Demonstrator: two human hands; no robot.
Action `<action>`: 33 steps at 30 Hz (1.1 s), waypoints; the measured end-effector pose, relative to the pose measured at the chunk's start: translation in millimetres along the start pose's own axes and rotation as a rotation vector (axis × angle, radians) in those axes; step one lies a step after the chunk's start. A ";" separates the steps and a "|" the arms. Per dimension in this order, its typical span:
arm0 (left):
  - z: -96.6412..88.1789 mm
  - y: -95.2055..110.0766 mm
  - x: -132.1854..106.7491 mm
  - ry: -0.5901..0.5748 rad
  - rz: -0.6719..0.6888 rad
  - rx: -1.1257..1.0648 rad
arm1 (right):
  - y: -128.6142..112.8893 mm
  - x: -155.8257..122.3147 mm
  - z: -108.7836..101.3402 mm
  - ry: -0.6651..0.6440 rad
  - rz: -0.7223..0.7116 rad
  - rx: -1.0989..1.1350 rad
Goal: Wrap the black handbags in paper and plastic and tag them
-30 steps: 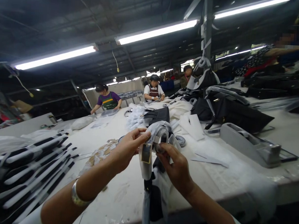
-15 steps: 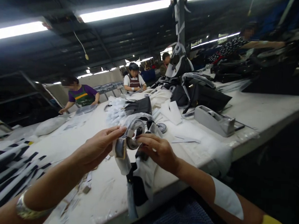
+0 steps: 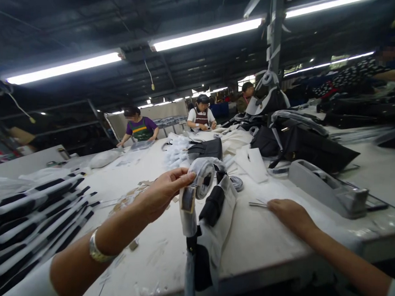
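My left hand (image 3: pixel 168 188) pinches a rolled bag strap (image 3: pixel 205 179) wrapped in clear film and pale covering. Below the roll hang a light flap, a black padded section (image 3: pixel 212 205) and a black end piece (image 3: pixel 203 266). Well to the right, my right hand (image 3: pixel 291 215) is low over the white table (image 3: pixel 245 246), its fingers closed on a pair of thin pale strips (image 3: pixel 258 204). Their exact kind cannot be made out. Just behind the held strap, a small coiled strap (image 3: pixel 237 183) lies on the table.
A grey tape dispenser (image 3: pixel 326 188) stands right of my right hand. Black bags (image 3: pixel 310 144) and white foam sheets (image 3: pixel 251 164) lie behind. Wrapped black-and-white straps (image 3: pixel 40 219) are piled at left. Co-workers (image 3: pixel 202 115) stand across the table.
My right hand has left the rolled strap and moved right, taking up the thin pale strips from the table. The left hand still holds the roll. The view has turned left.
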State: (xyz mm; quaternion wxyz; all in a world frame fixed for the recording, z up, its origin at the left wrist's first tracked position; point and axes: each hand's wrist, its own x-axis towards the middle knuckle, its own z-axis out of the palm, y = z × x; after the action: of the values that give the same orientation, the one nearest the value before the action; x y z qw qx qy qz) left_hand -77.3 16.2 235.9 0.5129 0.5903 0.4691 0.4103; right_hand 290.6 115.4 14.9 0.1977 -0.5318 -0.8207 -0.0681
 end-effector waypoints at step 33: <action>20.5 10.4 -1.6 0.189 0.175 0.144 | -172.4 80.6 -120.4 -0.230 0.081 1.050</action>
State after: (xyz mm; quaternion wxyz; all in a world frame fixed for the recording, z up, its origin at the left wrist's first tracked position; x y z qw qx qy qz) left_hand -56.5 9.7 243.4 0.3852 0.6230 0.4903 0.4723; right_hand 137.0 71.5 173.7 0.3482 -0.3968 -0.7395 0.4176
